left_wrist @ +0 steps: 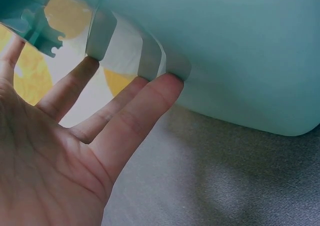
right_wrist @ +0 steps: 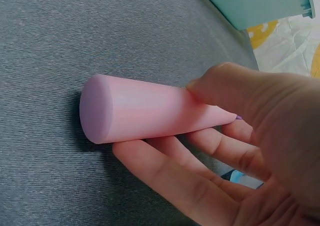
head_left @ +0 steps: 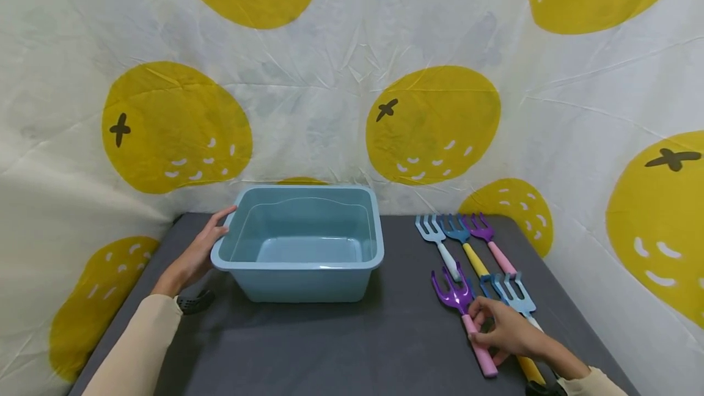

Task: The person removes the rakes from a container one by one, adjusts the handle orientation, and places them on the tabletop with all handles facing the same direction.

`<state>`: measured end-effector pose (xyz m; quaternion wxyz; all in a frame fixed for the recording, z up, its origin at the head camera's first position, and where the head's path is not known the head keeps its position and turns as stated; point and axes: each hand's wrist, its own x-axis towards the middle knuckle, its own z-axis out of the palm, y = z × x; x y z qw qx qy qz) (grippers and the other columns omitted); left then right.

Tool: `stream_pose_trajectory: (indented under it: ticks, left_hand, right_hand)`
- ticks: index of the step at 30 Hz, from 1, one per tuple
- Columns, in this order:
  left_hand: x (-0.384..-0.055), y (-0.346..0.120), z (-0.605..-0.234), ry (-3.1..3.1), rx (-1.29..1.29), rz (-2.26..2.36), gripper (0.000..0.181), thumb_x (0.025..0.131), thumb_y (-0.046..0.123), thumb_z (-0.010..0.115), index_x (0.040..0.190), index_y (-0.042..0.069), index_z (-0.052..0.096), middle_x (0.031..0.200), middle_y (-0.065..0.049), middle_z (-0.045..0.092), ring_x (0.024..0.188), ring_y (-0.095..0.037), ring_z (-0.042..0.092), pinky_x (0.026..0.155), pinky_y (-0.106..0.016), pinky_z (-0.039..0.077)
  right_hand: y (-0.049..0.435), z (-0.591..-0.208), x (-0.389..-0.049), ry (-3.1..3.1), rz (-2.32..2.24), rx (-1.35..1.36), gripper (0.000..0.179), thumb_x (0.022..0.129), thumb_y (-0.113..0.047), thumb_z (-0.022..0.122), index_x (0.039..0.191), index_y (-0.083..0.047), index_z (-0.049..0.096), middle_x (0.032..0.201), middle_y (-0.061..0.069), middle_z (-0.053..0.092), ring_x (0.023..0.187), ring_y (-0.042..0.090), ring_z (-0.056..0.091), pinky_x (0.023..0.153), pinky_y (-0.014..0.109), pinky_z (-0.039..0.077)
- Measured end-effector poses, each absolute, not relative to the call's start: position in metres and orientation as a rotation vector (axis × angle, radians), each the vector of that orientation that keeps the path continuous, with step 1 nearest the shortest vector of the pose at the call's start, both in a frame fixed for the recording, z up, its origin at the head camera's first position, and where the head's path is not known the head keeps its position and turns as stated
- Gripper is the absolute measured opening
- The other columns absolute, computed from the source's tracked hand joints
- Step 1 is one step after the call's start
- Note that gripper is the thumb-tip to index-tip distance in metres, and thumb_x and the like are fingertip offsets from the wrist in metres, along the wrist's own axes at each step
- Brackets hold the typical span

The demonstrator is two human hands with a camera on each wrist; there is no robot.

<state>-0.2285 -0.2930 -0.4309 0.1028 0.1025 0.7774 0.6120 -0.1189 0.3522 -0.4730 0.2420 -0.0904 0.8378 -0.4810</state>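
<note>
A hand fork with purple tines and a pink handle (head_left: 480, 347) is pinched in my right hand (head_left: 508, 329), thumb on one side and fingers along the other. In the right wrist view the pink handle (right_wrist: 150, 108) points its thick end away from the palm, close over the cloth; whether it touches the cloth I cannot tell. My left hand (head_left: 195, 256) is at the left side of a light blue plastic basin (head_left: 299, 286). Its outstretched fingertips touch the basin's wall (left_wrist: 240, 56) in the left wrist view. The basin's visible inside holds nothing.
Several more hand forks lie on the right: a pale blue one (head_left: 431, 232), a blue one with a yellow handle (head_left: 472, 255), another purple one with a pink handle (head_left: 500, 256), and a light blue one (head_left: 517, 298). Grey cloth (head_left: 308, 347) covers the table; a fruit-print curtain (head_left: 308, 121) hangs behind.
</note>
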Motion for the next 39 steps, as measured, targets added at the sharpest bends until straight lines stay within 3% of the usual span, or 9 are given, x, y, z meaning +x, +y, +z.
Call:
stream_pose_trajectory:
  ticks: [15, 39]
  left_hand:
    - [-0.2287, -0.2922, -0.4320, 2.302, 0.287, 1.786, 0.061, 0.111, 0.043, 0.038, 0.165, 0.037, 0.010, 0.169, -0.014, 0.000, 0.139, -0.051, 0.031, 0.093, -0.054, 0.049]
    - [-0.2263, -0.2982, -0.4348, 2.296, 0.267, 1.790, 0.060, 0.111, 0.043, 0.037, 0.164, 0.037, 0.010, 0.168, -0.015, 0.000, 0.138, -0.052, 0.032, 0.092, -0.052, 0.049]
  right_hand:
    - [0.3548, -0.4740, -0.1138, 2.310, -1.246, -0.129, 0.039, 0.089, -0.011, 0.079, 0.117, 0.000, 0.054, 0.083, 0.013, 0.059, 0.065, 0.028, 0.066, 0.051, 0.049, 0.057]
    - [0.3564, -0.4710, -0.1120, 2.230, -1.205, -0.123, 0.037, 0.092, -0.011, 0.076, 0.118, 0.001, 0.054, 0.082, 0.012, 0.062, 0.068, 0.025, 0.066, 0.053, 0.044, 0.058]
